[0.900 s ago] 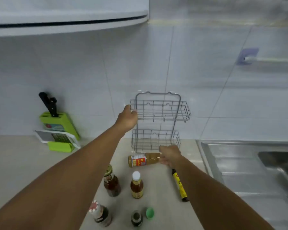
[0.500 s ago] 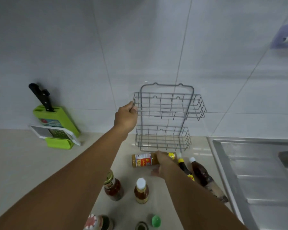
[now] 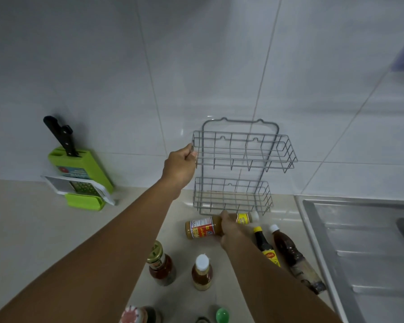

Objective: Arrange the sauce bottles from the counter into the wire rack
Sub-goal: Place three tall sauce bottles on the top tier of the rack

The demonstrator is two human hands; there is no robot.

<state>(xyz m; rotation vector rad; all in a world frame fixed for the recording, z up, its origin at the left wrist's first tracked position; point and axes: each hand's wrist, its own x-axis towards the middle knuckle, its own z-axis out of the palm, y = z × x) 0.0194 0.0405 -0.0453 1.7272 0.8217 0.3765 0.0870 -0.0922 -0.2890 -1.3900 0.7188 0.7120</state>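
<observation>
A grey two-tier wire rack [image 3: 243, 159] stands against the tiled wall, both baskets empty. My left hand [image 3: 180, 166] grips the left edge of its upper basket. A mustard-coloured bottle with a red and white label [image 3: 202, 228] lies on its side on the counter in front of the rack, and my right hand [image 3: 231, 229] is closed around its middle. To the right lie a dark bottle with a yellow cap [image 3: 264, 245] and a brown bottle with a white cap [image 3: 287, 248]. Upright stand a gold-lidded jar [image 3: 160, 264] and a white-capped bottle [image 3: 202, 273].
A green knife block with a black-handled knife [image 3: 77, 164] and a grater [image 3: 79, 186] sit at the back left. A steel sink [image 3: 364, 241] borders the counter on the right. More bottle tops and a green cap [image 3: 222, 315] show at the bottom edge.
The view tilted down and shifted right. My right hand has closed over the lying mustard-coloured bottle. My left hand keeps hold of the rack's upper basket.
</observation>
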